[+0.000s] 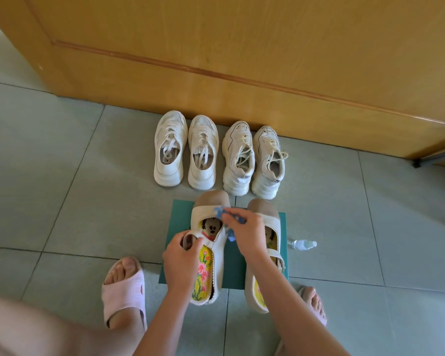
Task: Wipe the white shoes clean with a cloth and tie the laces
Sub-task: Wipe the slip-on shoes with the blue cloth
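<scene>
**Head view: wiping step in hand, cloth on a strap shoe, laces not yet tied**

Head cam looks down at a green mat [180, 227] on the tiled floor; all places below are given relative to it.

On the mat: two cream strap shoes w/ bright patterned insoles. Left hand [181, 255] is curled round the strap of the left strap shoe [217, 255], steadying it. Right hand [247, 232] is bunched round a blue cloth [220, 211] and presses it on that shoe's upper, near the toe band. Right strap shoe [263, 209] sits just beside it, partly under the right forearm, untouched.

Beyond the mat's far edge, against a wooden door [242, 60]: two prs of white lace-up sneakers, a mesh-toe pair [170, 150] to the left and a chunky pair [238, 160] to the right. Laces on the chunky pair look loose and trailing; on the mesh-toe pair I can't tell if they're knotted.

Just off the mat's right edge lies a small clear spray bottle [303, 244]. A foot in a pink slipper [123, 291] is planted at the mat's near left.

Step, as I judge it: wiping, early on; only one shoe is under the cloth, the lace-ups are out of reach of both hands.

Next move prob. calls for rubbing along the upper and sidewall w/ the left hand's grip on the strap kept firm, then turning the shoe to reach the other side. Lace-tying needs both hands free, so the cloth must be put down first.
</scene>
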`<state>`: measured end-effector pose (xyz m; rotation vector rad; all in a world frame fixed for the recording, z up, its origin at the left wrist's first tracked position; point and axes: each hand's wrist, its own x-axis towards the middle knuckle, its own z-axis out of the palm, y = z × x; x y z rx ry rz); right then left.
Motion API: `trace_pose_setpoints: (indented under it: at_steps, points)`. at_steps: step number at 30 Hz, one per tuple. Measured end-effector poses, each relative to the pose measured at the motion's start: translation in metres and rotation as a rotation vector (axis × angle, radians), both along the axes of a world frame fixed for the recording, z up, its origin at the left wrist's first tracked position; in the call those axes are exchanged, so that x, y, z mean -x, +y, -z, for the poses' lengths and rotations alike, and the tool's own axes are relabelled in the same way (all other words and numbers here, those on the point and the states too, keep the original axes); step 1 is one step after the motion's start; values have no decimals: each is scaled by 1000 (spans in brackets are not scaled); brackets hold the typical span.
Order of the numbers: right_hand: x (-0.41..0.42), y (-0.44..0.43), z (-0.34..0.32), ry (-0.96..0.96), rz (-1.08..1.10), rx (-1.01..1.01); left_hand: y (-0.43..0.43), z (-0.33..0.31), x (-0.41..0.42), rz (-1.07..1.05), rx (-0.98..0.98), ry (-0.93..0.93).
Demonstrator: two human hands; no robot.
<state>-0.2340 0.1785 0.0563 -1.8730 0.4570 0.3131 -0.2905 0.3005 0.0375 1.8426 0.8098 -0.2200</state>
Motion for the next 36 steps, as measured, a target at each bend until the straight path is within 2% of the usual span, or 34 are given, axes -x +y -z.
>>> trace_pose_setpoints:
  at_steps: [5,10,21,30,36]
  points:
    - [-53,0,5,-65,125,110,4,6,0,14,-15,-44]
    - [-63,14,20,-9,-212,295,6,8,0,19,-9,-59]
    - [-21,12,25,-5,-265,493,11,13,-1,74,-45,-49]
    - [36,20,25,88,-203,508,14,18,0,83,-10,-71]
    - [60,23,18,136,-174,396,14,20,0,64,16,-73]
